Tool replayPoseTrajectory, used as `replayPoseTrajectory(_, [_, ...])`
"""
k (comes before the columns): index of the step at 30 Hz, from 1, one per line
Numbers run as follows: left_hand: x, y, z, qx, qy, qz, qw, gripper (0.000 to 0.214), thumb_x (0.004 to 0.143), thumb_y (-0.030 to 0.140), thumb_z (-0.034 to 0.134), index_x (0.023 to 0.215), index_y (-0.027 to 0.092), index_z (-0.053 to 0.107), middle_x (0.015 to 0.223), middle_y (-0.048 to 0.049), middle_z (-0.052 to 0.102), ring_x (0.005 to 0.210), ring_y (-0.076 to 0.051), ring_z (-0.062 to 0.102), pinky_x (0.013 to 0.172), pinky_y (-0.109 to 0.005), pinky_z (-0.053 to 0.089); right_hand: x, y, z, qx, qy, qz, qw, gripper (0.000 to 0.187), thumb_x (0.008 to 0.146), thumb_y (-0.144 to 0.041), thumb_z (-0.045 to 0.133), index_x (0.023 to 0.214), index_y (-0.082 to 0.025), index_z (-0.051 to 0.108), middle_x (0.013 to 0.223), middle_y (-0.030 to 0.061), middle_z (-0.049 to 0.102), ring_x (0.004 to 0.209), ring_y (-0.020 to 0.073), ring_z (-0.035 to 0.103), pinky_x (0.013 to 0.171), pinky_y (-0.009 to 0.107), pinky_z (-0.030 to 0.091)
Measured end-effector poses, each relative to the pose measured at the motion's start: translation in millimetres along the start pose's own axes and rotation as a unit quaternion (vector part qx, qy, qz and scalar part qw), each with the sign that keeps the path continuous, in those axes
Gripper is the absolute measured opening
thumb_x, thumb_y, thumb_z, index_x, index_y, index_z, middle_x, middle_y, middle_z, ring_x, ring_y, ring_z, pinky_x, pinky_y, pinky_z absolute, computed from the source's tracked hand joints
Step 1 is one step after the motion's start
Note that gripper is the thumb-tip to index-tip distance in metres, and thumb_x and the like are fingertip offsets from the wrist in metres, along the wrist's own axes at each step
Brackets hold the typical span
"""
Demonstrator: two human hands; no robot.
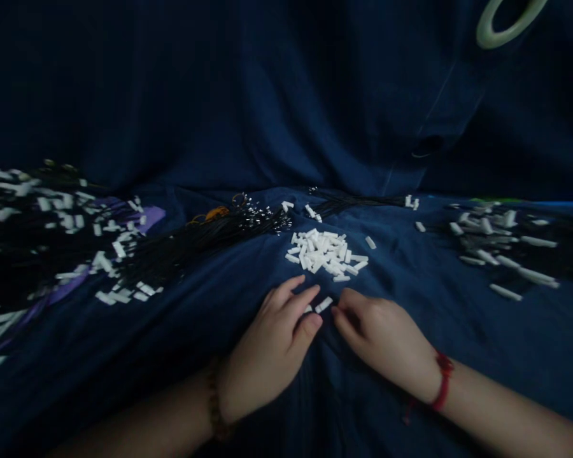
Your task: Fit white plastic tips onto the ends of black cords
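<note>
head view looks down on a rumpled dark blue cloth (458,362), with a pile of short white plastic pieces (322,254) near the middle. the left hand (267,343) lies just below the pile, its fingers (296,298) loosely curled and its thumb turned inward. the right hand (382,337) sits beside it, also below the pile, with its fingers bent down toward the cloth. both hands look half-curled, and it is hard to tell whether either one pinches anything. a loose white piece (323,305) lies between the hands, just below the pile, and a second white piece (308,309) shows partly behind the left fingers. a bead bracelet (214,401) circles the left wrist, and a red string (442,381) circles the right. left of the pile, a bundle of black cords (200,245) ends in small metal clasps (267,221) near it. farther left, a heap of black cords and white pieces (42,235) lies over a purple cloth (150,217). right of the pile is another heap of cords and white pieces (501,245). well beyond the pile, a pale green ring (487,35) rests against the blue cloth.
</note>
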State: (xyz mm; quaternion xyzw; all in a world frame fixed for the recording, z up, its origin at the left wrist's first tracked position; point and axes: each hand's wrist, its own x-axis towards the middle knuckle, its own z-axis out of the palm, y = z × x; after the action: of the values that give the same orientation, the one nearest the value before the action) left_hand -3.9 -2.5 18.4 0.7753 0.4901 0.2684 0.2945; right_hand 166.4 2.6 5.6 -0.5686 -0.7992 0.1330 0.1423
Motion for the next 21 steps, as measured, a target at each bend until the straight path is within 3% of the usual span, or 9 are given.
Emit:
replayPoseTrajectory(2, [-5.6,8.1,-15.7,0.17,-0.023,0.047,0.984,0.047,0.081,0.024,0.046,0.127,0.017,0.039,0.139,-0.0126,0.03,0.124,-0.028,0.029,0.097,-0.043,0.028,1.2,3.9,1.5,-0.028,0.005,-0.007,1.0,0.017,0.085,-0.023,0.038,0.073,-0.016,0.049,0.059,0.0013,0.055,0.05,0.0132,0.051,0.048,0.024,0.025])
replayPoseTrajectory(3, [-9.2,12.5,-25.9,0.246,-0.042,0.046,0.967,0.05,0.077,0.02,0.051,0.126,0.018,0.04,0.139,-0.0129,0.031,0.123,-0.031,0.03,0.094,-0.046,0.03,1.5,4.8,2.2,-0.04,0.008,-0.01,0.999,0.018,0.085,-0.023,0.038,0.074,-0.016,0.049,0.059,0.0015,0.056,0.05,0.0138,0.052,0.047,0.024,0.025])
replayPoseTrajectory(6, [-19.1,25.9,-60.3,0.406,-0.092,-0.039,0.908,0.039,0.067,0.014,0.06,0.106,0.019,0.059,0.115,-0.0145,0.057,0.103,-0.037,0.049,0.08,-0.048,0.038,-0.3,4.1,0.9,-0.072,0.011,-0.023,0.997,0.018,0.085,-0.025,0.039,0.073,-0.016,0.05,0.057,0.0023,0.056,0.049,0.0157,0.053,0.046,0.025,0.024])
replayPoseTrajectory(9, [-23.8,40.6,-83.2,0.445,-0.124,-0.107,0.88,0.026,0.07,0.026,0.059,0.093,0.014,0.063,0.09,-0.0184,0.066,0.081,-0.035,0.059,0.069,-0.045,0.043,-5.9,0.1,-9.6,-0.113,0.03,-0.02,0.993,0.018,0.082,-0.027,0.044,0.072,-0.015,0.053,0.059,0.0075,0.055,0.05,0.021,0.052,0.046,0.026,0.025])
replayPoseTrajectory(12, [-28.1,56.9,-82.2,0.413,-0.146,-0.068,0.896,0.024,0.074,0.032,0.055,0.087,0.014,0.064,0.082,-0.017,0.066,0.077,-0.035,0.06,0.066,-0.044,0.043,-8.1,-10.5,-26.0,-0.14,0.063,-0.022,0.988,0.017,0.08,-0.023,0.046,0.072,-0.011,0.055,0.062,0.0146,0.053,0.056,0.028,0.051,0.048,0.031,0.029])
replayPoseTrajectory(15, [-37.8,64.6,-64.0,0.32,-0.188,-0.011,0.928,0.022,0.069,0.036,0.06,0.076,0.016,0.066,0.072,-0.0159,0.067,0.066,-0.033,0.061,0.06,-0.042,0.043,3.9,-36.3,-35.3,-0.103,0.05,-0.13,0.985,0.01,0.077,-0.013,0.046,0.074,-0.012,0.056,0.068,0.0125,0.055,0.062,0.0259,0.052,0.053,0.034,0.035])
replayPoseTrajectory(18, [-51.8,56.3,-43.1,0.147,-0.123,0.002,0.981,0.011,0.069,0.024,0.06,0.058,0.022,0.064,0.06,-0.0106,0.066,0.061,-0.029,0.061,0.058,-0.038,0.042,28.4,-83.3,-25.2,-0.024,-0.011,-0.307,0.951,0.008,0.074,-0.019,0.055,0.081,-0.016,0.057,0.078,0.0053,0.059,0.072,0.0186,0.055,0.064,0.028,0.043])
replayPoseTrajectory(19, [-56.3,51.5,-38.2,0.078,-0.069,-0.019,0.994,0.015,0.068,0.026,0.061,0.053,0.024,0.062,0.056,-0.0082,0.064,0.062,-0.028,0.06,0.057,-0.036,0.042,36.6,-102.6,-17.3,0.0,-0.029,-0.362,0.932,0.018,0.073,-0.026,0.058,0.089,-0.016,0.057,0.083,0.0041,0.06,0.076,0.017,0.056,0.067,0.026,0.044])
replayPoseTrajectory(21, [-63.0,42.5,-33.9,0.038,-0.026,-0.038,0.998,0.016,0.071,0.031,0.06,0.056,0.026,0.062,0.06,-0.0053,0.064,0.065,-0.025,0.06,0.056,-0.034,0.044,49.1,-142.5,2.7,0.033,-0.053,-0.45,0.891,0.043,0.071,-0.038,0.062,0.107,-0.017,0.051,0.098,0.0025,0.059,0.085,0.0163,0.056,0.073,0.025,0.044])
